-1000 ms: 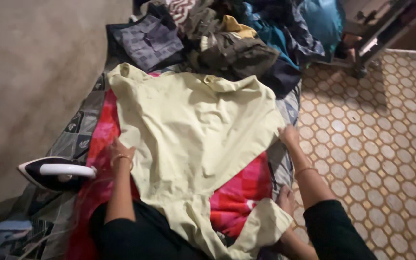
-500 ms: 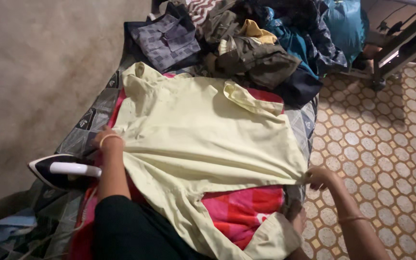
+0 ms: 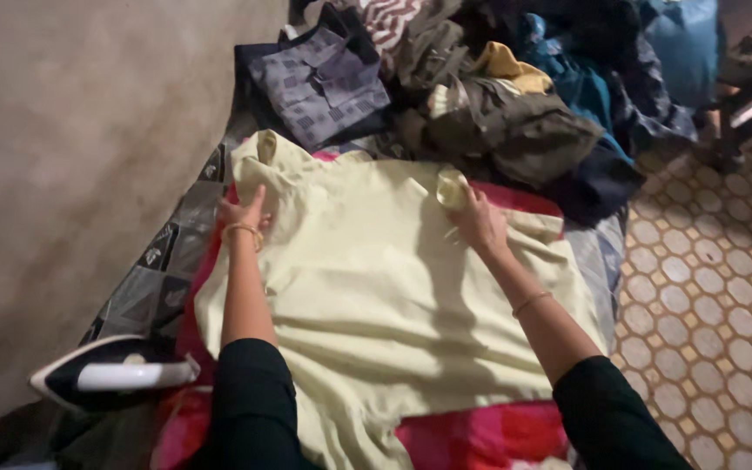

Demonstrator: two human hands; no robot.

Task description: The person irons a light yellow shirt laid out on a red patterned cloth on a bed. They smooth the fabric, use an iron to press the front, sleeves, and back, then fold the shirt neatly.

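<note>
left hand (image 3: 244, 211): your palm's flat, open on the pale yellow shirt (image 3: 376, 287)
right hand (image 3: 479, 222): open too, pressing near its collar

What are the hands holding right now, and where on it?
Both hands press flat on the pale yellow garment: left hand near its collar end, right hand at its top edge.

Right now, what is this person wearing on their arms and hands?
Both arms wear black sleeves pushed up near the elbows, leaving the forearms bare. The left hand has a thin gold-coloured bangle at the wrist; the right hand has a thinner bangle lower on the forearm. No gloves.
</note>
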